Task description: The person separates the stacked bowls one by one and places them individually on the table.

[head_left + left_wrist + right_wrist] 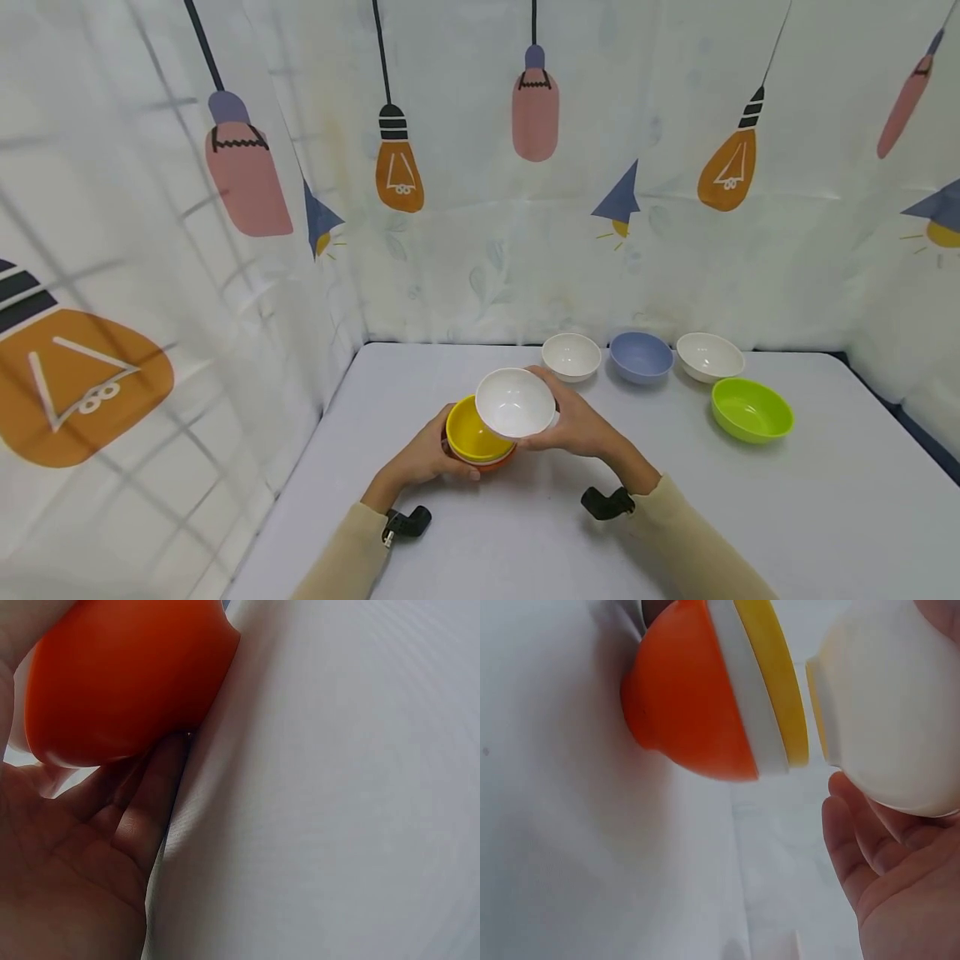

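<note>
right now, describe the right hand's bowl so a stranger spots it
At the white table, the left hand grips stacked bowls, yellow uppermost. Above them, the right hand holds the white bowl, raised unlike two white bowls by the far edge.

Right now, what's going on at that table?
A person's right hand holds a white bowl above a nested stack, with a gap between. The left hand grips the stack: a yellow bowl on top, a white one beneath, an orange bowl lowest. Two more white bowls stand at the back with a blue bowl between them; a green bowl sits nearer.
</note>
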### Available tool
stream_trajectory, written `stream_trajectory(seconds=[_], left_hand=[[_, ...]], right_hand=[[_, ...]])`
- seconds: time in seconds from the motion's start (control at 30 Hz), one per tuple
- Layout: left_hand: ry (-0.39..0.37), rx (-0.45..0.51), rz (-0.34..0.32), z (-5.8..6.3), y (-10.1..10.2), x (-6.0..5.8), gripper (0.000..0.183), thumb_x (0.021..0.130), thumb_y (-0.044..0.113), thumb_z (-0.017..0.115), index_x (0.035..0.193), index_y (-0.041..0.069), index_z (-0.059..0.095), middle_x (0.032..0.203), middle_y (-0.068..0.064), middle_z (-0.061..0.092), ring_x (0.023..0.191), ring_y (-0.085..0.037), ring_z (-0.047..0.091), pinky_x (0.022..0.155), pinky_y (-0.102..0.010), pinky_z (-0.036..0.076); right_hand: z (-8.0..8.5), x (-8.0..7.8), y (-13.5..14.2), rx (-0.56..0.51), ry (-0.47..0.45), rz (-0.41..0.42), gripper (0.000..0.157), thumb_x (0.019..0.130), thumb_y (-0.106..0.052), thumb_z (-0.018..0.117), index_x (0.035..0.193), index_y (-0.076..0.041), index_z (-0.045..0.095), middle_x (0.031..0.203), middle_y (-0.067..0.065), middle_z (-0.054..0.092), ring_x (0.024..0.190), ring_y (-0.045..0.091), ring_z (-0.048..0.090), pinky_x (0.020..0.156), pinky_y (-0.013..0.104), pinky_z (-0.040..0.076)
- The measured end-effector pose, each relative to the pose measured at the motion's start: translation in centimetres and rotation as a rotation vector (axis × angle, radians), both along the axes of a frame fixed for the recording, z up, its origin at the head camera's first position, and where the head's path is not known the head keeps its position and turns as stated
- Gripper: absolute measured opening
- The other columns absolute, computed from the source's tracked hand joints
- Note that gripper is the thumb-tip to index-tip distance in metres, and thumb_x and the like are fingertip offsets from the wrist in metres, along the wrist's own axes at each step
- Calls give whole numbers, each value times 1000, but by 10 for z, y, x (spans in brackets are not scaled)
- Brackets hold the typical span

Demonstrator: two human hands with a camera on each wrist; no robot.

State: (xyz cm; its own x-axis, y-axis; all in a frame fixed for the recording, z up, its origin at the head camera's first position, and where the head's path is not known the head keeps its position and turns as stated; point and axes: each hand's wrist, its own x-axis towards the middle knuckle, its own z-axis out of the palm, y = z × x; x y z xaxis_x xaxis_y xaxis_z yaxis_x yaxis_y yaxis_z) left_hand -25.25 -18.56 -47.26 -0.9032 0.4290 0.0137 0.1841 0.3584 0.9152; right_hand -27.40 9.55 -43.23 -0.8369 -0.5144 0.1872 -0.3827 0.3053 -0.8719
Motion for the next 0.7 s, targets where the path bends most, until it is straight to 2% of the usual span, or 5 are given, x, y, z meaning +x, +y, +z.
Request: stream_trajectory(seconds=[0.27,0.43,0.7], left_hand=[[11,5,-8,-1,0,-1,93,61,16,92,137,29,39,134,12,51,128,-16,47,116,-50,27],[4,6,1,0,0,0,94,61,15,92,138,28,39,134,11,51,129,-18,46,116,-51,25],[-2,12,6,1,0,1,93,60,14,92,136,28,40,134,10,52,130,-18,46,117,-52,24]], right_hand=[[-6,5,22,4,-22,-103,105,63,-28,91,147,-33,27,145,-6,42,123,26,51,97,47,50],[-12,8,39,6,-24,-132,103,62,-31,91,145,-34,29,143,-4,44,120,27,52,96,47,50],[-17,15,68,-8,-18,-159,105,61,-34,92,146,-25,30,142,1,43,121,29,51,95,45,47]])
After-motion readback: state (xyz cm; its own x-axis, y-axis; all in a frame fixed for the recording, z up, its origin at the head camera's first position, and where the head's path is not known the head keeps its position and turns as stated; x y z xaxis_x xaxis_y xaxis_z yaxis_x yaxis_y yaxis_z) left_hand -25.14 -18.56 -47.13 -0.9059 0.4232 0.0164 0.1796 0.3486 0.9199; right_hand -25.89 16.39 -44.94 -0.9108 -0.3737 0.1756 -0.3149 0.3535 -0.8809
